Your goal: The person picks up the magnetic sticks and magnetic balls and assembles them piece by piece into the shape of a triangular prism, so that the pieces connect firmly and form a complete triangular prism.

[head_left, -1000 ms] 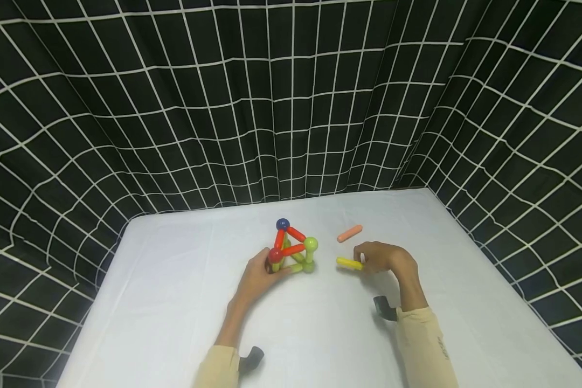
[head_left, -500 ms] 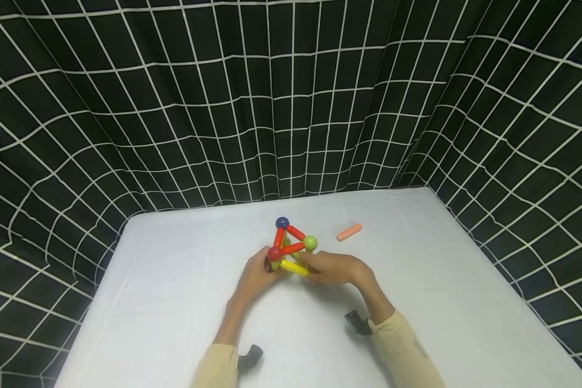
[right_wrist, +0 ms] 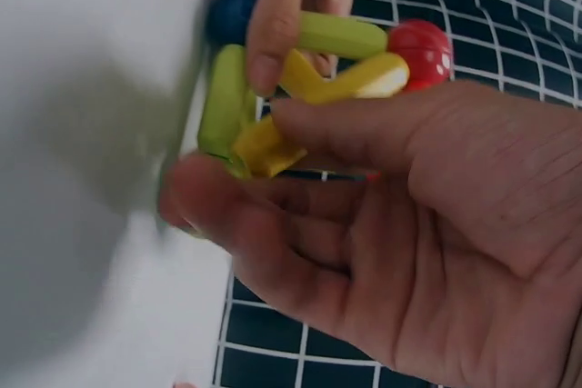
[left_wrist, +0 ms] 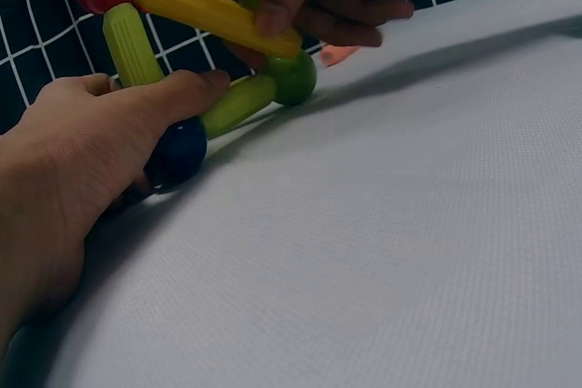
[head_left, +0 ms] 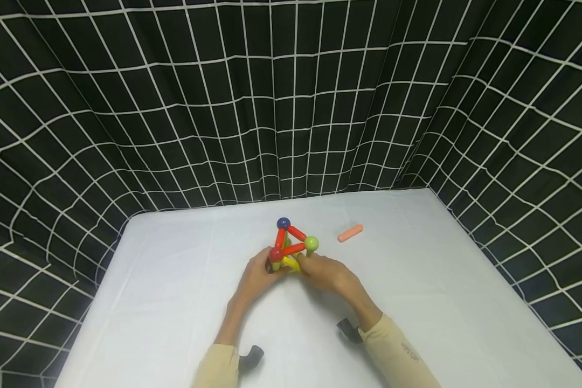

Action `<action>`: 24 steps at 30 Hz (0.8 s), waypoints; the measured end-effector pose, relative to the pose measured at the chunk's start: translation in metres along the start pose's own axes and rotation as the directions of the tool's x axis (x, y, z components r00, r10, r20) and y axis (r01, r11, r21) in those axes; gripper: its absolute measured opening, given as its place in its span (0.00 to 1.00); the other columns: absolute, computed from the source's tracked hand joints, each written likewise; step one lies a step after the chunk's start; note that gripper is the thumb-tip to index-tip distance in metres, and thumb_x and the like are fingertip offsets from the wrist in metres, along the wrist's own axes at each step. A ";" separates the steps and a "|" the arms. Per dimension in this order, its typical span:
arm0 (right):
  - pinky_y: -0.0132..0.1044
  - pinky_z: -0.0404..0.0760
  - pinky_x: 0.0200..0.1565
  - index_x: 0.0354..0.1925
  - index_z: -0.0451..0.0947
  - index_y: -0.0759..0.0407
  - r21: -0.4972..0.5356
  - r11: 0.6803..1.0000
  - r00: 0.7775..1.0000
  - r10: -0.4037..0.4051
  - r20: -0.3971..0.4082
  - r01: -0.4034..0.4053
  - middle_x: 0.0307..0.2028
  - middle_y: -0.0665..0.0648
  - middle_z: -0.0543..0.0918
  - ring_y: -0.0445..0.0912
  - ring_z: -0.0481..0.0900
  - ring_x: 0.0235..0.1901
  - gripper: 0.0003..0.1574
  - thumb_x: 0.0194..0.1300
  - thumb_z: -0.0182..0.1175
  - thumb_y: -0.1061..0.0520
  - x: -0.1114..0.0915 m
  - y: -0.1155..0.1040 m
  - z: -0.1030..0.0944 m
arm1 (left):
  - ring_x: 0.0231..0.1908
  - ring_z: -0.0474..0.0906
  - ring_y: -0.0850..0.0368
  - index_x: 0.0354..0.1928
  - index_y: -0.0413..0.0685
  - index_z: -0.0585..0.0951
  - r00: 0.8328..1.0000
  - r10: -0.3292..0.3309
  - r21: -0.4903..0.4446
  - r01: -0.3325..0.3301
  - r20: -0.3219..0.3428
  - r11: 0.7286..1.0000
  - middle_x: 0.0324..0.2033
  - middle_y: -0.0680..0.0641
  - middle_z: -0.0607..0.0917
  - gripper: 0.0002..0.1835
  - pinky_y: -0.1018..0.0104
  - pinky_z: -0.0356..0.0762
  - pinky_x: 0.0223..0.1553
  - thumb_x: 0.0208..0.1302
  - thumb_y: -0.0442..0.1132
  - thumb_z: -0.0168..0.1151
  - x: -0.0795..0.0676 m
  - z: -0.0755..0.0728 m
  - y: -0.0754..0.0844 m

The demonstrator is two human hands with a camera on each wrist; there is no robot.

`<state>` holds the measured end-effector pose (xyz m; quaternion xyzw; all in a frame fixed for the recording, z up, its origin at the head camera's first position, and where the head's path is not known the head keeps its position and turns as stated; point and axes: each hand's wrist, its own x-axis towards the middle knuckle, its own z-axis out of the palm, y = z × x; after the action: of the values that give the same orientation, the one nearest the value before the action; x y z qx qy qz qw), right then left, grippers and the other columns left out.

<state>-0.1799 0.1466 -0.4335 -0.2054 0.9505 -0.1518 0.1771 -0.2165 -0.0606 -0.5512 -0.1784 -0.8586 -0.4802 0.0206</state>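
A toy frame of sticks and balls stands on the white table. Its top triangle of red sticks joins a red ball, a blue ball and a green ball. My left hand grips the near-left lower corner, thumb along a green stick beside a dark blue ball. With thumb and fingers, my right hand pinches the lower end of a yellow stick. That stick slants from the red ball down to a lower green ball. The right hand hides part of the frame's right side.
A salmon-coloured stick lies on the white table, behind and right of the frame. Black curtains with a white grid surround the table's back and sides. Dark camera mounts stick out from both cuffs.
My right hand has carried the yellow stick leftward from the open table to the frame's front face, where it now slants across. The left hand has kept its grip in place.
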 end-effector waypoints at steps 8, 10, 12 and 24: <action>0.32 0.72 0.18 0.51 0.73 0.51 -0.115 0.991 0.993 0.059 -0.104 -0.071 0.27 0.54 0.75 0.46 0.75 0.20 0.12 0.74 0.63 0.61 0.001 -0.005 0.011 | 0.43 0.79 0.60 0.58 0.64 0.81 1.000 -0.001 -0.003 0.001 0.006 1.000 0.45 0.59 0.87 0.25 0.63 0.80 0.48 0.60 0.57 0.76 0.000 0.000 0.002; 0.32 0.72 0.19 0.50 0.73 0.50 -0.150 0.986 0.992 0.053 -0.116 -0.070 0.27 0.55 0.76 0.47 0.76 0.21 0.14 0.72 0.63 0.63 0.001 -0.005 0.013 | 0.43 0.79 0.60 0.59 0.66 0.81 1.000 -0.024 -0.015 0.024 0.015 1.000 0.46 0.60 0.87 0.26 0.62 0.80 0.49 0.61 0.59 0.75 -0.001 0.000 0.001; 0.33 0.73 0.20 0.51 0.73 0.50 -0.170 0.983 0.991 0.049 -0.123 -0.070 0.28 0.55 0.78 0.49 0.77 0.24 0.17 0.70 0.65 0.66 0.001 -0.005 0.013 | 0.44 0.79 0.60 0.60 0.67 0.80 0.999 -0.037 -0.026 0.038 0.020 0.999 0.46 0.60 0.87 0.27 0.62 0.80 0.49 0.61 0.59 0.75 -0.002 0.000 0.001; 0.32 0.77 0.30 0.50 0.75 0.53 -0.296 0.952 0.974 0.009 -0.226 -0.077 0.27 0.53 0.75 0.45 0.71 0.26 0.19 0.66 0.71 0.63 0.004 -0.009 0.019 | 0.43 0.79 0.58 0.59 0.71 0.80 0.999 -0.046 -0.044 0.047 0.023 0.998 0.43 0.62 0.86 0.25 0.62 0.80 0.48 0.60 0.58 0.76 -0.001 -0.001 0.001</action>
<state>-0.1730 0.1327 -0.4487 -0.1908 0.9806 -0.0225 0.0397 -0.2155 -0.0613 -0.5501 -0.1642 -0.8518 -0.4975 -0.0037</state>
